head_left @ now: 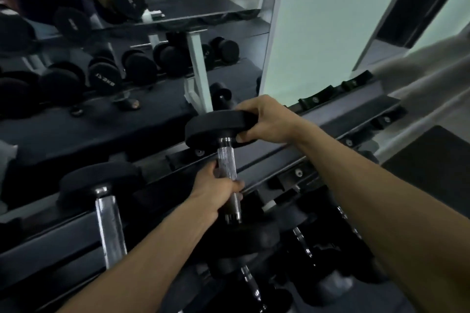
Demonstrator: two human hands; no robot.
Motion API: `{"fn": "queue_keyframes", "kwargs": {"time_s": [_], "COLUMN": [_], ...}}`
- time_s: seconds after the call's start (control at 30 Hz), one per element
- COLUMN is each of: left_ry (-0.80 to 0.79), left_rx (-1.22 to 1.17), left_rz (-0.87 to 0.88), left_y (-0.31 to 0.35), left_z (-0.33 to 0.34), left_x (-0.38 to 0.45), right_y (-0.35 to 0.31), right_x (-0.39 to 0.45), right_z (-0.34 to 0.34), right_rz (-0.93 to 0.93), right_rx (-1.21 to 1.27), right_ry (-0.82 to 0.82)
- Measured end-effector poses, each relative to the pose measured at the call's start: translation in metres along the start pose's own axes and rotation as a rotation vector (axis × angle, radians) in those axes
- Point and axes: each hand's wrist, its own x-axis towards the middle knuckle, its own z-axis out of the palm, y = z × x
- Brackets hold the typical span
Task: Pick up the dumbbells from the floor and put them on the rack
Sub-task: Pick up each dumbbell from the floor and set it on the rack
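A black dumbbell [230, 168] with a knurled chrome handle is over the top tier of the rack [330, 119], its far head near the back rail and its near head lower toward me. My left hand [216, 188] grips the handle around its middle. My right hand [267, 122] holds the rim of the far head, fingers over the top and thumb under. A second dumbbell [106, 213] lies in the top tier to the left.
Several dumbbells [302, 244] fill the lower tier under my arms. Black cradle pads [315, 99] line the free top tier to the right. A mirror [127, 46] behind the rack reflects dumbbells and me. A pale wall [330, 20] stands at right.
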Motion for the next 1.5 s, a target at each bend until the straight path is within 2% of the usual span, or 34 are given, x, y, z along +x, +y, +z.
{"fn": "queue_keyframes", "kwargs": {"time_s": [0.1,0.23,0.47,0.57,0.67,0.8,0.97,1.2,1.37,1.5], "left_ry": [0.091,0.109,0.032,0.013,0.060,0.053,-0.066,-0.297,-0.446,-0.568], "left_rx": [-0.084,-0.161,-0.115,-0.041,0.158,0.286,0.570,0.768,0.972,1.075], "left_rz": [-0.021,-0.096,-0.061,-0.011,0.095,0.124,0.328,0.569,0.653,0.643], "left_y": [-0.004,-0.009,-0.009,-0.010,-0.008,-0.003,-0.005,-0.017,-0.039,-0.068], "left_z": [0.003,-0.001,-0.002,-0.008,-0.017,-0.037,-0.072,-0.124,-0.142,-0.130], "left_x": [0.028,0.038,0.033,0.027,0.018,-0.004,-0.054,-0.134,-0.182,-0.215], "right_y": [0.010,0.016,0.024,0.013,-0.003,-0.026,-0.067,-0.143,-0.179,-0.187], "right_x": [0.039,0.056,0.046,0.045,0.040,0.018,-0.035,-0.139,-0.224,-0.287], "right_z": [0.013,0.020,0.023,0.028,0.035,0.034,0.040,0.082,0.113,0.131], "right_rz": [-0.034,-0.063,0.009,0.030,0.071,0.130,0.198,0.356,0.487,0.612], "right_rx": [-0.025,0.057,0.148,0.026,-0.140,-0.327,-0.398,-0.484,-0.496,-0.466], "right_ry": [-0.089,-0.165,-0.096,-0.094,-0.051,0.010,0.073,0.123,0.161,0.191]}}
